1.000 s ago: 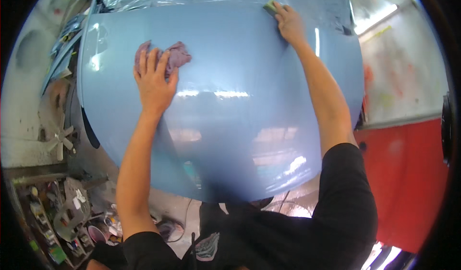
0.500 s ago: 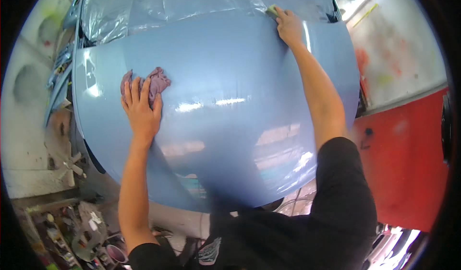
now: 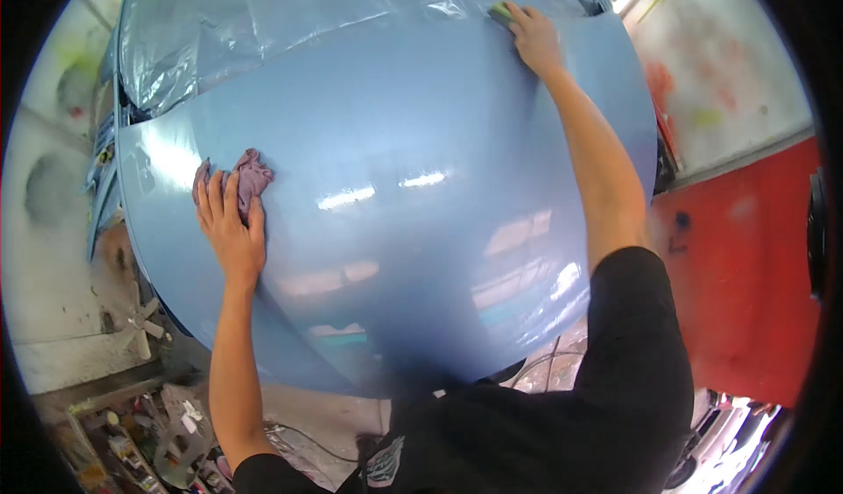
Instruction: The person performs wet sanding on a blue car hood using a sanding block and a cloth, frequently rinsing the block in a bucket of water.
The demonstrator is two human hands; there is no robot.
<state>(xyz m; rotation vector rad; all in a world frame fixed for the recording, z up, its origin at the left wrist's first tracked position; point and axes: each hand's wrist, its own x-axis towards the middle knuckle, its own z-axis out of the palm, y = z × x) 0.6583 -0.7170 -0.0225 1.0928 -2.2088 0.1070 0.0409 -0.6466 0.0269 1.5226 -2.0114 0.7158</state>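
A glossy light-blue car hood [image 3: 386,108] spreads out in front of me. My left hand [image 3: 233,239] rests on its left part, fingers stretched over a crumpled mauve cloth [image 3: 255,175] that it holds against the paint. Far off to the right, my right hand [image 3: 536,42] grips a small yellow-green sponge-like pad [image 3: 501,11] at the hood's far edge. That pad lies right by the border of the clear plastic sheet [image 3: 290,20], which covers the area beyond the hood. The pad's underside is hidden.
A red panel [image 3: 738,266] stands at the right below a paint-smudged pale wall [image 3: 729,72]. Blue car parts [image 3: 104,178] lean at the left, above a grey fan blade [image 3: 140,325]. A cluttered shelf [image 3: 114,446] with tools and containers stands lower left.
The view has tilted, so the hood's left side sits lower in the picture. Both hands keep hold of the cloth and the pad, at nearly the same places on the hood.
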